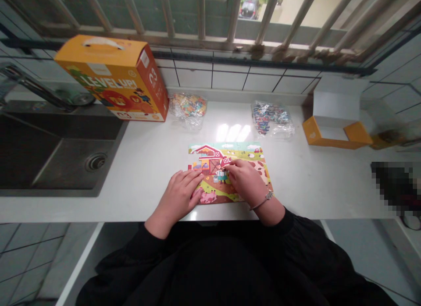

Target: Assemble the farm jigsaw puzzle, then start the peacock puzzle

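Observation:
A farm-scene jigsaw puzzle lies flat on the white counter in front of me, showing a red barn, a cow, a pig and sheep. Its left edge is uneven, with a notch where the counter shows beside the barn. My left hand rests flat over the puzzle's lower left edge, fingers stretched out and holding nothing. Over the middle, beside the barn, my right hand has thumb and fingers drawn together at the puzzle's surface. Whatever lies between those fingertips is hidden.
An orange puzzle box stands back left, near the black sink. Behind the puzzle lie two clear bags of pieces, one orange-toned, one blue-toned. An opened small orange box sits right. Window bars rise behind the counter.

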The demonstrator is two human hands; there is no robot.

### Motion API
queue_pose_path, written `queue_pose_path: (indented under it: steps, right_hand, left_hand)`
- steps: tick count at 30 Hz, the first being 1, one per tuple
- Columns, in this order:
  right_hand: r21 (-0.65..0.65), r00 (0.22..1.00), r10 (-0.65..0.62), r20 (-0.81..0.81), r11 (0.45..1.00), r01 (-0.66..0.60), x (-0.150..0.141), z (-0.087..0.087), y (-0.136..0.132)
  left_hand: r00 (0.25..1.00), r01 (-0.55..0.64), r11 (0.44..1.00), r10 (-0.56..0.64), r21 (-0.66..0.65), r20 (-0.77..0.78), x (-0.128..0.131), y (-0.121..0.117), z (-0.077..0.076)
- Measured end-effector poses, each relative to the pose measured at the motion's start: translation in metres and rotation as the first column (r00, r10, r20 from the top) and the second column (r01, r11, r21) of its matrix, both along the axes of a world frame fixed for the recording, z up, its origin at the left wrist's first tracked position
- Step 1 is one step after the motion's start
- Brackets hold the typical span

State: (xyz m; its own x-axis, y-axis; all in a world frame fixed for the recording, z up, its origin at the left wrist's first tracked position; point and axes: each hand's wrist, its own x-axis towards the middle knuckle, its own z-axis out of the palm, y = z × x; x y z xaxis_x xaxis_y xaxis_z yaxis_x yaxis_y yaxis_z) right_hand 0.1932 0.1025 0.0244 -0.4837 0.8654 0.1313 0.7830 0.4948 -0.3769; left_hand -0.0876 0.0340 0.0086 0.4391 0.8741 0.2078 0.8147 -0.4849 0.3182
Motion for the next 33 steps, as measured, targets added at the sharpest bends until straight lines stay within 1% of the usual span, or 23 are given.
queue_pose_path:
  steps: [4, 7, 9, 11, 14, 17, 20, 25, 30, 33]
  right_hand:
    - [-0.055, 0.994, 0.084, 0.069, 0.995, -0.081, -0.02, 0.008, 0.007]
    - [-0.058, 0.98, 0.163, 0.115, 0.986, -0.157, -0.039, 0.015, 0.013]
    - [-0.045, 0.973, 0.19, 0.131, 0.982, -0.186, -0.052, 0.015, 0.017]
    - [-0.009, 0.973, 0.201, 0.117, 0.979, -0.201, -0.063, 0.011, 0.021]
    - [0.044, 0.969, 0.24, 0.052, 0.969, -0.242, -0.074, -0.003, 0.025]
    - [0.036, 0.948, 0.317, 0.006, 0.948, -0.317, -0.076, -0.018, 0.027]
    - [0.012, 0.927, 0.373, -0.028, 0.928, -0.373, -0.076, -0.026, 0.029]
    - [0.0, 0.917, 0.389, -0.087, 0.921, -0.39, -0.078, -0.025, 0.032]
    - [-0.022, 0.917, 0.393, -0.063, 0.919, -0.395, -0.079, -0.026, 0.031]
    - [-0.039, 0.925, 0.379, -0.042, 0.924, -0.38, -0.078, -0.024, 0.03]
  left_hand:
    - [1.0, -0.001, 1.0, 0.001, -0.005, -0.006, 0.0, 0.0, -0.001]
    - [1.0, -0.002, 1.0, 0.002, 0.001, -0.006, 0.0, 0.0, -0.001]
    - [1.0, -0.003, 1.0, 0.003, 0.004, -0.002, 0.0, 0.0, 0.0]
    - [1.0, -0.003, 1.0, 0.003, 0.006, 0.003, 0.001, 0.0, -0.001]
    - [1.0, -0.003, 1.0, 0.003, 0.017, 0.006, 0.001, 0.0, -0.001]
    - [1.0, 0.0, 1.0, 0.0, 0.027, 0.001, 0.001, -0.001, 0.0]
    - [1.0, -0.005, 1.0, 0.005, 0.011, 0.001, 0.001, -0.001, 0.0]
    - [1.0, -0.011, 1.0, 0.011, -0.011, 0.018, -0.001, -0.001, -0.002]
    - [1.0, -0.009, 1.0, 0.009, -0.007, 0.021, 0.0, -0.001, 0.0]
    - [0.996, -0.077, 0.997, 0.076, 0.009, 0.04, 0.002, 0.0, 0.0]
